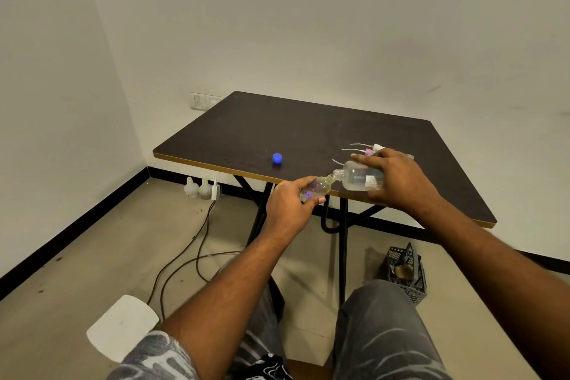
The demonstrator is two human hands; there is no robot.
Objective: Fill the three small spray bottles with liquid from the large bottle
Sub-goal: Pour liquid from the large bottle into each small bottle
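Pouring at the table's (216,133) near edge
Right hand (398,177) grips the tipped large bottle (357,177), neck meeting the small bottle (319,187) held in the left hand (288,205) (flow seemingly unclear); blue cap (277,158) lies left.

We see the small bottle (319,187) in the left hand (290,203) and the large bottle (359,176) in the right hand (398,177), mouths touching between the hands, over the table's (308,129) near edge. The cap (277,158) lies on the table beyond the left hand. Spray tops (368,149) lie just behind the right hand.
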